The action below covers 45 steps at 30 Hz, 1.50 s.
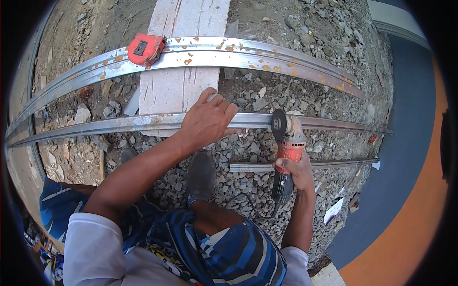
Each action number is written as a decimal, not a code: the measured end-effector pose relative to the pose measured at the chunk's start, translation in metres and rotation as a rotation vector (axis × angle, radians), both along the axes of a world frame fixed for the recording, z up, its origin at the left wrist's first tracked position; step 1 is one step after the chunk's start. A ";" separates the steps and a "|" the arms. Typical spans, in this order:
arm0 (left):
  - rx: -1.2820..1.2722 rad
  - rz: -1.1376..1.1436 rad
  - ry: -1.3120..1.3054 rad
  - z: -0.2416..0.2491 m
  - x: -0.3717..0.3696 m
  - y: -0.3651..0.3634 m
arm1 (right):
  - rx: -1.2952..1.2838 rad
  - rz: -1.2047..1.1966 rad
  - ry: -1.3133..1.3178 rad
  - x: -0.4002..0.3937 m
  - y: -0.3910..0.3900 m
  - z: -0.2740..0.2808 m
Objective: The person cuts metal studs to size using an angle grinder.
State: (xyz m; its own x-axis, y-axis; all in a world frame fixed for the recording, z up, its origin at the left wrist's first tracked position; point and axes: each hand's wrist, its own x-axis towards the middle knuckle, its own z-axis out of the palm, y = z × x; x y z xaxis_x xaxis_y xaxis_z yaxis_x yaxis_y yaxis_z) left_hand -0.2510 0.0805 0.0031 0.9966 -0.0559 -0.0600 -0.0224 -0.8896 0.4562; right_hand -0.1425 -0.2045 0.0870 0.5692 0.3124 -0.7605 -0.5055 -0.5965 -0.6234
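Observation:
My right hand (299, 170) is wrapped round the body of a red and black angle grinder (289, 151). Its dark cutting disc (278, 124) stands edge-on against a long metal channel (255, 120), overlapping it in this view. Left of the disc, my left hand (210, 117) grips that same channel from above, fingers curled over it. Under the channel lies a pale board (179, 90). Farther away, a wider rust-spotted metal channel (205, 58) crosses the board, and a red tape measure (145, 49) rests on it.
A shorter metal channel (334, 164) lies on the gravel (241, 188) at right, below the grinder. The grinder's black cord (253, 209) loops over the stones near my shoe (200, 176). A blue and orange wall (381, 190) borders the right side.

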 end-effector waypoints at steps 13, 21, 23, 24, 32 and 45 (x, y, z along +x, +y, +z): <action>0.004 -0.004 0.016 0.000 0.000 0.000 | -0.031 0.030 -0.004 0.007 0.008 0.007; 0.014 -0.009 0.021 0.001 0.001 0.000 | -0.030 0.040 -0.007 0.009 0.011 0.011; 0.019 -0.011 0.013 0.000 0.001 0.000 | -0.039 0.059 -0.028 0.009 0.011 0.012; 0.019 -0.010 0.013 -0.001 0.001 0.000 | -0.038 0.060 -0.028 0.008 0.011 0.014; 0.012 -0.007 0.021 0.001 0.001 0.000 | -0.036 0.025 0.010 -0.002 -0.008 0.004; -0.001 0.018 -0.035 0.000 -0.001 0.000 | -0.032 0.039 -0.007 -0.013 -0.008 0.009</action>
